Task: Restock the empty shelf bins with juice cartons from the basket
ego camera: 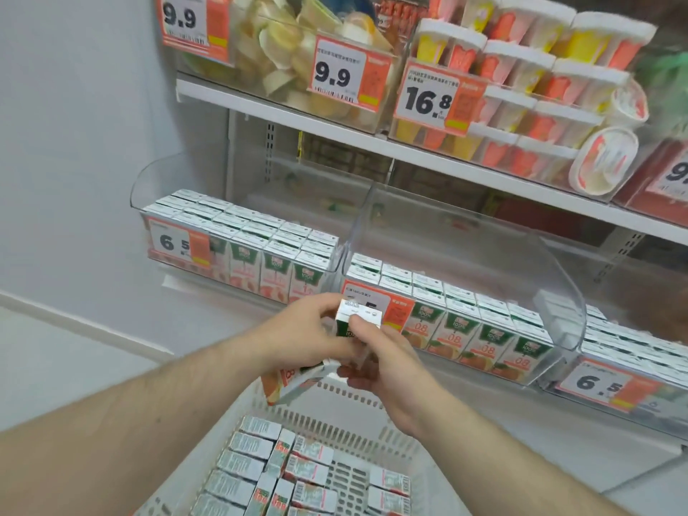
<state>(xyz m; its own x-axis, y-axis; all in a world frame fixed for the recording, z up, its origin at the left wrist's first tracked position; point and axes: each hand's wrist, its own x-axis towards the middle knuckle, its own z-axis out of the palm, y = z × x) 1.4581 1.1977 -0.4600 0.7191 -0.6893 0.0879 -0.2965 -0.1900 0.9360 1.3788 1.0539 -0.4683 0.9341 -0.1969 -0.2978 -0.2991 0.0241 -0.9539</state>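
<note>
Both my hands meet above the white basket [357,404], in front of the middle clear shelf bin [521,277]. My left hand [309,333] grips juice cartons, one tilted carton [294,381] hanging below its palm. My right hand [383,355] pinches an upright green-and-white juice carton [357,318] by its top edge. The basket holds several more cartons [260,474] lying in rows. The left bin [238,236] and the middle bin hold rows of upright cartons.
A third bin [633,363] with cartons and a 6.5 price tag sits at the right. The shelf above carries bins of cups and packs with price tags [428,98]. A white wall stands at the left.
</note>
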